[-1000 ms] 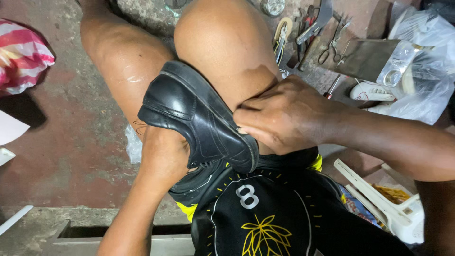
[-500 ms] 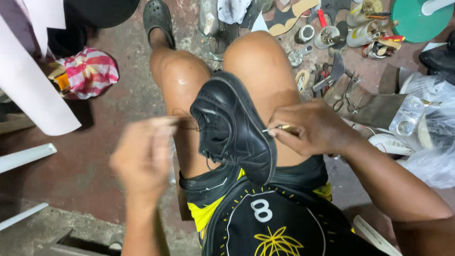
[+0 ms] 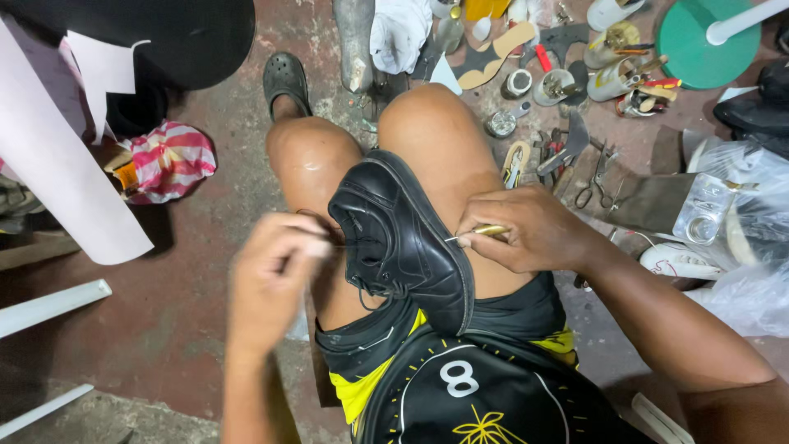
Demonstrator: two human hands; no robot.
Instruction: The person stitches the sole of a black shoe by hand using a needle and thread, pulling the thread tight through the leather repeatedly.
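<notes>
Reddish concrete floor, cluttered with cobbler's odds and ends, lies under a seated person's bare legs. A black leather shoe rests across the lap, lying on the right thigh with its toe pointing up toward the knees and its heel down by the dark shorts.

The right hand sits just beside the shoe's sole edge, its grip pinched on a slim pale needle whose tip points into the seam. The left hand is blurred and held out over the left thigh; its grip is curled closed, and it appears to pinch a thin thread running taut to the shoe's upper.

By the look of it, the work in hand is hand-stitching the sole to the upper, mid-stitch with the thread drawn out sideways. A further pull would call for the shoe to be braced on the thigh and the needle kept lined up with the seam.

Further out, a dark clog covers the left foot. Scissors and pliers lie on the floor to the right of the knees, near clear plastic bags at the floor's right edge. A green disc sits toward the far right corner, and a red-and-white striped cloth lies at the left beside a white paper roll.
</notes>
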